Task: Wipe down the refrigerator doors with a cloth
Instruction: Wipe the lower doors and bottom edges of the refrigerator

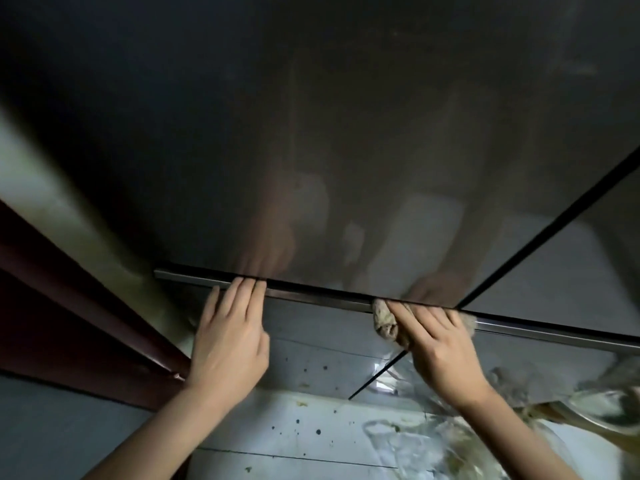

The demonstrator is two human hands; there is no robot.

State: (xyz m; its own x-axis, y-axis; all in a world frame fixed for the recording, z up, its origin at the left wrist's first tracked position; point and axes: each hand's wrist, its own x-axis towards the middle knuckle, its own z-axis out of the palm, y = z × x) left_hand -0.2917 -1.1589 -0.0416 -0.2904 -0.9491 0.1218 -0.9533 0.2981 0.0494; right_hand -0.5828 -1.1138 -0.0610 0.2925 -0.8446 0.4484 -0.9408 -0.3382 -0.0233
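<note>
right hand (446,344): grip clamps the cloth (386,322) against the door's bottom edge (311,294)
left hand (228,337): open, fingers flat on the edge
risk: cloth probably snags in the door gap (540,233)

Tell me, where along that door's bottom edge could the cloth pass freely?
Free: the metal strip between the left hand and the cloth under the right hand. The upper door is bare. The seam by the right hand is crowded.
</note>
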